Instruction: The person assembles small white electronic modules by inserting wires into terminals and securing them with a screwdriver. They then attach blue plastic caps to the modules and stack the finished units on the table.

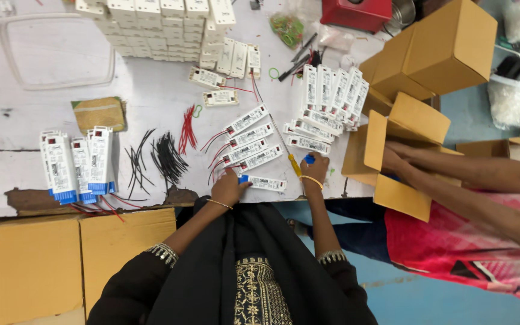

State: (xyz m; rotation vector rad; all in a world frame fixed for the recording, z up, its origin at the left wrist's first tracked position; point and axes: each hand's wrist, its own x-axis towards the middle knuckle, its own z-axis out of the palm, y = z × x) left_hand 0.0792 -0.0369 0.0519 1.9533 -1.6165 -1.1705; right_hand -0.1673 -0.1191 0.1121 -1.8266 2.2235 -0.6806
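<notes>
My left hand presses on the blue end of a white rectangular module lying at the table's near edge. My right hand grips a screwdriver with a yellow and blue handle, its shaft angled up and left over the table. Just beyond lie several more white modules with red wires in a fanned row. Both my wrists wear thin bangles.
Stacks of white modules stand at the far side and at right; blue-capped ones lie at left. Loose black wires and red wires lie mid-table. Another person's arms reach into a cardboard box.
</notes>
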